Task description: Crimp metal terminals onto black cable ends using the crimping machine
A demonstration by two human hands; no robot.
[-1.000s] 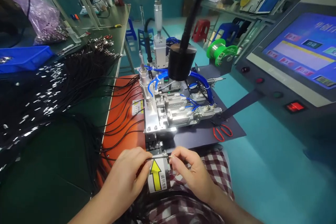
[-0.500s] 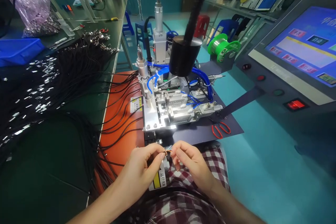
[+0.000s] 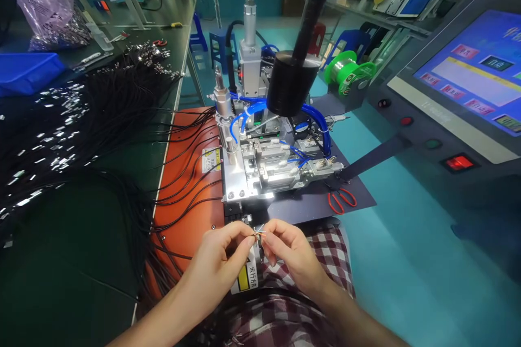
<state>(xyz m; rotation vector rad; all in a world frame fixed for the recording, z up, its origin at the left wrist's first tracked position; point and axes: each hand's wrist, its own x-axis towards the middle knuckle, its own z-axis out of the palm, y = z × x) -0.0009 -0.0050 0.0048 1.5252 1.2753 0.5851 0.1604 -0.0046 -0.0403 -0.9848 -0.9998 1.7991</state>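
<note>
Thin wire ends [image 3: 259, 232], orange and pale, spread between my fingertips just in front of the metal machine [image 3: 277, 165]. My left hand [image 3: 228, 252] pinches them from the left, thumb against forefinger. From the right, my right hand [image 3: 291, 246] has its thumb and forefinger closed at the tips of the same wires. Several black cables [image 3: 191, 203] run from the left over the orange surface [image 3: 185, 173] into the machine's left edge. Below my left hand, a label [image 3: 246, 276] with a yellow patch is partly covered.
Red-handled scissors [image 3: 342, 200] lie on the dark plate right of the machine. A big bundle of black cables [image 3: 118, 87] covers the left table, near a blue tray [image 3: 30, 73]. A black lamp head [image 3: 291, 84] hangs over the machine. A screen panel [image 3: 468, 76] stands at right.
My right hand has moved slightly left, nearer my left hand, and the wire ends look more fanned out. The view has shifted a little.
</note>
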